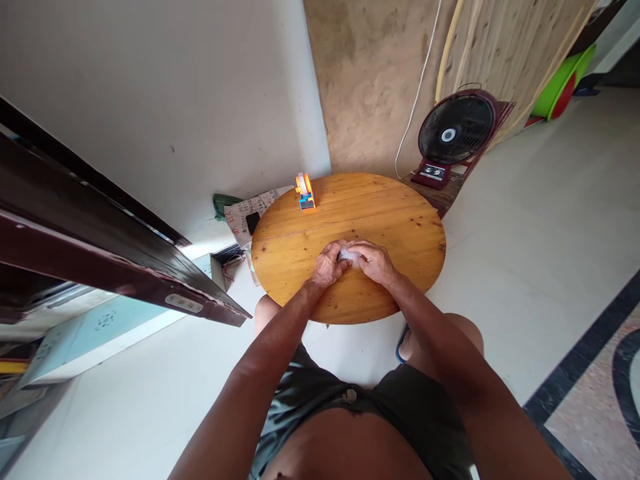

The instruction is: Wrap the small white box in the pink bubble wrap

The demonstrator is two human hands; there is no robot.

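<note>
Over the near half of the round wooden table (pixel 300 230), both hands meet around a small whitish, translucent thing (pixel 349 254). It could be thin plastic, but the fingers cover much of it and I cannot make out its kind. My left hand (pixel 330 263) grips it from the left, fingers curled and thumb toward the middle. From the right, my right hand (pixel 376 261) closes on it with bent fingers. Near the table's far edge stands a small orange and blue object (pixel 305 192) with a pale roll in it, resembling a tape dispenser; neither hand touches it.
A dark red fan (pixel 449 135) stands behind the table on the right, near a hanging white cable (pixel 417 100). A dark wooden door edge (pixel 200 293) juts in from the left. Printed cardboard (pixel 240 217) with a dark flat object (pixel 253 223) lies beyond the table's left edge.
</note>
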